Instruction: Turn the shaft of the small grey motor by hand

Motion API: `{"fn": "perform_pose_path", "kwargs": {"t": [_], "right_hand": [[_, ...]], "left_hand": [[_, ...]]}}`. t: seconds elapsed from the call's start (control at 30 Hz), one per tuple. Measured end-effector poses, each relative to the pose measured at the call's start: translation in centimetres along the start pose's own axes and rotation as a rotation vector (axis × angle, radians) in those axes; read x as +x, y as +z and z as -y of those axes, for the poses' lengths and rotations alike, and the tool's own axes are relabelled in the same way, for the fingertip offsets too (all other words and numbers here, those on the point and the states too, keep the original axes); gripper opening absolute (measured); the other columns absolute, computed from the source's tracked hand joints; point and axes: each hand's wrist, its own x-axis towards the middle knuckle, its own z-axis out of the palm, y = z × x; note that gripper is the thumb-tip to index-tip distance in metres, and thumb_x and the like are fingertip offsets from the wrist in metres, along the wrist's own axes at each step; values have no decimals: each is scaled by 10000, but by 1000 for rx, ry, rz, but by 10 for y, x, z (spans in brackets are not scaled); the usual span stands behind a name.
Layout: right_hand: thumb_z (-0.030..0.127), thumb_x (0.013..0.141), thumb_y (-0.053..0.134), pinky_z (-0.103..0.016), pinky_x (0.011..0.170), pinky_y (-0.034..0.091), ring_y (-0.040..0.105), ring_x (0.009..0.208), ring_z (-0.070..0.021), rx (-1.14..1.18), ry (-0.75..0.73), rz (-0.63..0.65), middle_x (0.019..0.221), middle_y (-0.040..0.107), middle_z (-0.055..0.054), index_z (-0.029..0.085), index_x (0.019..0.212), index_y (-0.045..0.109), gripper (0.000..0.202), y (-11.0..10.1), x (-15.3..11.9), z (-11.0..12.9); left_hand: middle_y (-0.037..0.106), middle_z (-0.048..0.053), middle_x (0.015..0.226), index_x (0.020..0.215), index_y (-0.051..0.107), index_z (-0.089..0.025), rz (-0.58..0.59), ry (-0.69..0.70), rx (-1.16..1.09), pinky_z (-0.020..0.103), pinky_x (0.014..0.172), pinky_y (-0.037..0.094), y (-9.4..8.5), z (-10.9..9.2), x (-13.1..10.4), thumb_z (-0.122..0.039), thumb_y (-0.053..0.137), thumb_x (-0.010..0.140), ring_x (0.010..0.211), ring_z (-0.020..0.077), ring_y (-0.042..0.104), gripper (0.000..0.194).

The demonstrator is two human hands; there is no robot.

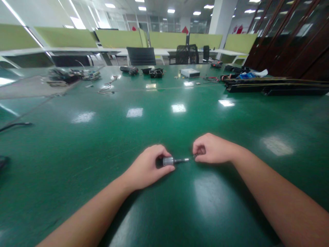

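"Where's the silver cylinder (168, 161)?"

"Low in the middle of the view, lying on its side, its thin shaft (181, 160) pointing toward the right hand (212, 149). I can't tell if it touches the table."

"What has hold of it?"

"The left hand (147, 168). Its thumb runs along the near side, the fingers curl round the far side, and the cylinder sits clasped between them."

"And the right hand?"

"Its fingers are curled in, with thumb and fingertips pinched on a small metal piece (195, 155), too small and blurred to name. It's just beyond the tip of the shaft, with a narrow gap between."

"So the hands are apart?"

"Yes, but near each other, over the green table (102, 144)."

"What's farther out?"

"A black cable (16, 125) at the left edge, a pale box (190, 72) toward the far edge, long black bars (277, 85) at the far right, then a black chair (141, 56) and yellow-green dividers (120, 38) beyond."
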Motion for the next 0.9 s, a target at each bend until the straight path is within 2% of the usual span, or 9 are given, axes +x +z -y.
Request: {"fn": "perform_pose_path", "kwargs": {"t": [0.33,0.5,0.6,0.7,0.8,0.9], "right_hand": [[187,746,718,-218,581,423,598,632,-111,10,-80,-11,730,691,0,174,824,745,83,12,4,7],[221,784,726,-234,640,425,607,705,-126,-17,-170,-156,805,703,-21,169,867,750,101,37,18,24],[183,785,708,-245,681,434,616,740,-137,-10,-183,-212,822,706,-25,171,877,747,100,48,24,32],[151,764,710,-227,643,432,603,687,-119,69,-138,-203,810,703,-13,174,911,744,152,49,24,32],[141,763,706,-226,640,430,598,680,-117,75,-117,-203,805,701,-9,176,906,739,151,46,22,30],[148,777,699,-226,647,427,594,689,-117,63,-131,-203,810,696,-10,177,897,734,129,45,20,30]], "left_hand": [[661,33,931,922,613,-207,-9,7,11,337,785,471,0,0,0,-411,708,833,852,208,613,242],[655,30,917,930,616,-208,-20,14,24,335,767,463,2,2,0,-385,717,817,848,212,607,232],[654,26,919,942,617,-211,-22,9,22,336,766,464,2,3,-1,-340,726,800,850,212,607,220],[663,29,942,987,630,-220,-25,6,33,343,778,469,1,2,-1,-329,734,789,863,216,611,249],[670,37,967,1023,640,-223,-25,26,33,349,788,475,-1,0,-1,-387,747,781,879,224,616,312],[671,34,942,1012,648,-220,-23,34,20,339,774,477,-2,-2,0,-410,678,850,857,214,617,252]]}}
